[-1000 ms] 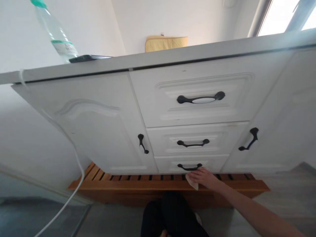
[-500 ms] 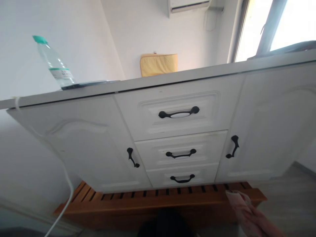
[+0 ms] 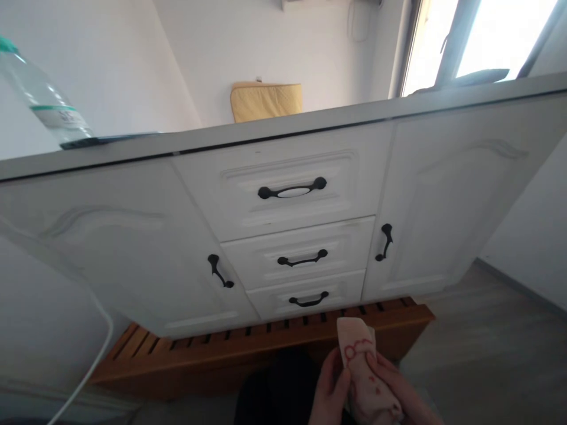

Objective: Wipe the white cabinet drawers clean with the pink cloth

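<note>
- Left hand (image 3: 330,391) pinches one edge of the pale, red-patterned cloth (image 3: 365,389), seemingly to steady it.
- Right hand (image 3: 396,379) grips the opposite side, probably keeping it bunched.
- Cloth is held up near the brown slatted wooden bench (image 3: 186,361).

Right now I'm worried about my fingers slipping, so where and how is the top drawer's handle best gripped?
Probably at the white oval midway along the top drawer's handle, from the front, fingers curled behind it: it lies nearly level and seems to bow outward between its ends. The left hand and right hand are on the cloth, so free one first.
</note>
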`<state>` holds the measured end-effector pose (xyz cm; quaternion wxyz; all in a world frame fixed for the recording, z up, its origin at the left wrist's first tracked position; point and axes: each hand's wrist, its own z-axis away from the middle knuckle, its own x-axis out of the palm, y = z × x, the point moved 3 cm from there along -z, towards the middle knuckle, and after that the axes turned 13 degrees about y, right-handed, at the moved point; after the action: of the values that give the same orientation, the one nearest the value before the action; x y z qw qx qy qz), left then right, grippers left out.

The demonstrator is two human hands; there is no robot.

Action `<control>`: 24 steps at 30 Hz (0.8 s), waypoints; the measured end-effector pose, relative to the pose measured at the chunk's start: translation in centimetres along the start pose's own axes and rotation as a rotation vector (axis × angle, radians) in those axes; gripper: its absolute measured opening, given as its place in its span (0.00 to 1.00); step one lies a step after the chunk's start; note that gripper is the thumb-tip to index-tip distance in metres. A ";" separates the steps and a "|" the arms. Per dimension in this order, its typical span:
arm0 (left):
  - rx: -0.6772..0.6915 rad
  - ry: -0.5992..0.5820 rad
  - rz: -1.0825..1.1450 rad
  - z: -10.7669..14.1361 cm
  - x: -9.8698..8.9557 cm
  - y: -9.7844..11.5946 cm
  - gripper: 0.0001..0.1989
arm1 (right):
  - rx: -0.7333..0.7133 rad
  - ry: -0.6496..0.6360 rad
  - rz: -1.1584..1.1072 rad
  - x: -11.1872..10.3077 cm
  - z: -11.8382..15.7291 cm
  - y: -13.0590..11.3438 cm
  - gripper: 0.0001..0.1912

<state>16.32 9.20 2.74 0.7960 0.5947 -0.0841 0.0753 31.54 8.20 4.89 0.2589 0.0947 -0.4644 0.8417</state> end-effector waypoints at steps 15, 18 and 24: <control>0.002 0.008 0.253 0.6 -0.4 2.1 0.44 | -0.437 0.236 0.633 2.6 2.9 -2.5 0.26; 0.034 0.066 0.240 0.2 -0.9 1.0 0.50 | -0.497 0.265 0.632 2.7 2.9 -3.0 0.25; 0.036 0.170 0.056 0.7 -1.6 1.7 0.54 | -0.577 0.278 0.688 4.1 2.7 -3.8 0.27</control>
<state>14.33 8.98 4.15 0.7869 0.5979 -0.0316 0.1494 29.78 9.07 10.75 0.0404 -0.2540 -0.6447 0.7198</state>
